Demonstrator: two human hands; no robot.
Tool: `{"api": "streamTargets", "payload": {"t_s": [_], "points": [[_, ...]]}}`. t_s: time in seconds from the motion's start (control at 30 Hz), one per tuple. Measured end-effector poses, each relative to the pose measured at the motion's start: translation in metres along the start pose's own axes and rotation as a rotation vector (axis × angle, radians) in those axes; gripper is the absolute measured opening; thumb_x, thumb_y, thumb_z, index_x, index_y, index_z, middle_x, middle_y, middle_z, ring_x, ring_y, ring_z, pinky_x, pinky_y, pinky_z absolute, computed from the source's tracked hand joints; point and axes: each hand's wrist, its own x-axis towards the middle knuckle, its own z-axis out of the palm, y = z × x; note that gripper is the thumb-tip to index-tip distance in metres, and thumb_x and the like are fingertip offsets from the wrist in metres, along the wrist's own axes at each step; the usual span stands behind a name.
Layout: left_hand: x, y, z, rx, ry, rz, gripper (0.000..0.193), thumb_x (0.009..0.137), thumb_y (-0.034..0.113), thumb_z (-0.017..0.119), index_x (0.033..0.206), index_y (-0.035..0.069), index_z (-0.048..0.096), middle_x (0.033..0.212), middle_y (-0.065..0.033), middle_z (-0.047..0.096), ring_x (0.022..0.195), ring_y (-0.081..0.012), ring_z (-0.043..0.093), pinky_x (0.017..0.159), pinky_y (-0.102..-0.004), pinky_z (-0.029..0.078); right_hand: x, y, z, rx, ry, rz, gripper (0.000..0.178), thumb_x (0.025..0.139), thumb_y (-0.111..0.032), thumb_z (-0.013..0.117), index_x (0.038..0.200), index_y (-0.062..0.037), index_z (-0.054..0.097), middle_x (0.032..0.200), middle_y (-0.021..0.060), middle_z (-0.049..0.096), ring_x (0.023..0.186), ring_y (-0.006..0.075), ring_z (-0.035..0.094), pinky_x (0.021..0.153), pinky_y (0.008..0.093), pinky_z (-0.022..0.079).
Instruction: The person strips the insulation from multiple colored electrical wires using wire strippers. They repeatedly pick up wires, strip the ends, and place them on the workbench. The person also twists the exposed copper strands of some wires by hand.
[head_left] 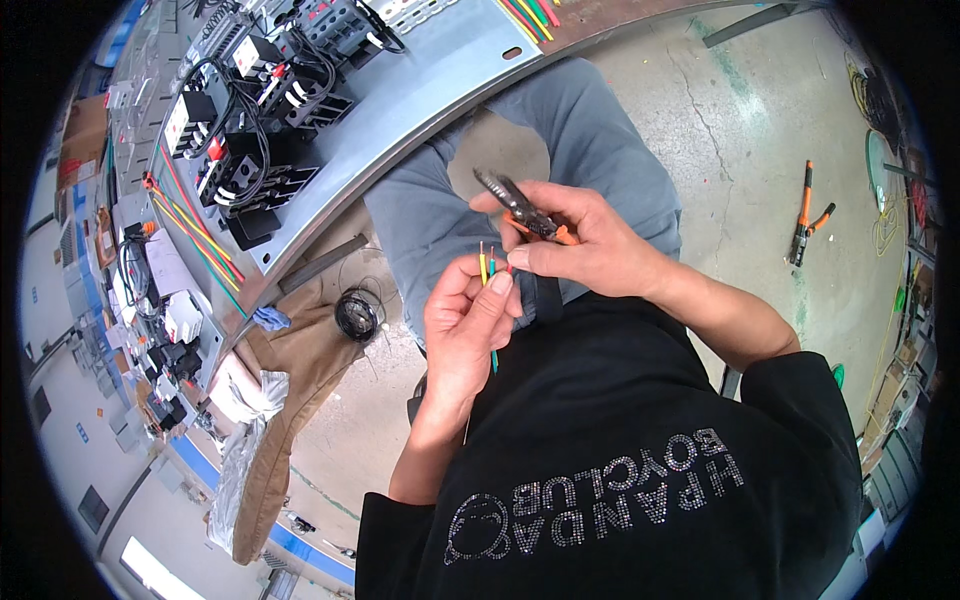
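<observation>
My left hand (462, 330) pinches a small bundle of wires (488, 266), yellow, green and red, with their ends sticking up above my thumb. My right hand (580, 240) grips a pair of pliers (520, 208) with orange handles and dark jaws that point up and left, just above the wire ends. Both hands are held over my lap, in front of my grey trousers (590, 130). My right thumb touches the wire tips.
A grey metal mounting panel (420, 90) with black contactors (255, 150) and coloured wiring lies to the upper left. A coil of black wire (356, 315) rests on brown cloth. Another orange-handled tool (806, 215) lies on the concrete floor at right.
</observation>
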Motion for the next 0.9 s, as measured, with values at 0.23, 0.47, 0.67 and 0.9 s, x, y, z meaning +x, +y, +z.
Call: {"api": "streamTargets", "payload": {"t_s": [0.23,0.47,0.67,0.9], "points": [[0.0,0.009,-0.012,-0.238,-0.107,-0.067,0.017,0.112,0.016,0.061,0.127,0.01,0.065,0.08,-0.0048,0.061,0.051,-0.0035,0.035,0.047,-0.0195,0.029,-0.01,-0.004,-0.014,-0.703,0.005,-0.274,0.061,0.084,-0.003,0.074,0.143,-0.0142,0.068,0.098,0.014,0.064,0.087,0.0354,0.067,0.078,0.0396,0.055],[-0.001,0.009,-0.014,-0.338,-0.153,-0.091,0.019,0.111,0.014,0.063,0.129,0.011,0.065,0.082,-0.0056,0.061,0.053,-0.0035,0.036,0.047,-0.0188,0.031,-0.013,-0.008,-0.008,-0.925,-0.012,-0.401,0.072,0.075,-0.003,0.075,0.145,-0.0155,0.066,0.1,0.0115,0.061,0.092,0.035,0.065,0.085,0.0457,0.055],[-0.001,0.009,-0.013,-0.412,-0.169,-0.123,0.019,0.11,0.014,0.065,0.128,0.01,0.065,0.082,-0.0061,0.061,0.055,-0.0041,0.038,0.048,-0.0185,0.033,-0.014,-0.009,-0.005,-0.968,-0.011,-0.428,0.071,0.075,-0.003,0.074,0.144,-0.0146,0.066,0.099,0.0113,0.06,0.092,0.0346,0.064,0.085,0.0461,0.055],[0.001,0.005,-0.018,-0.346,-0.198,-0.107,0.024,0.113,0.014,0.057,0.137,0.011,0.061,0.081,-0.0053,0.058,0.051,-0.005,0.038,0.046,-0.0211,0.032,-0.017,-0.01,-0.006,-0.895,-0.045,-0.361,0.069,0.077,-0.003,0.074,0.144,-0.013,0.066,0.092,0.0113,0.057,0.085,0.034,0.063,0.076,0.0458,0.054]]}}
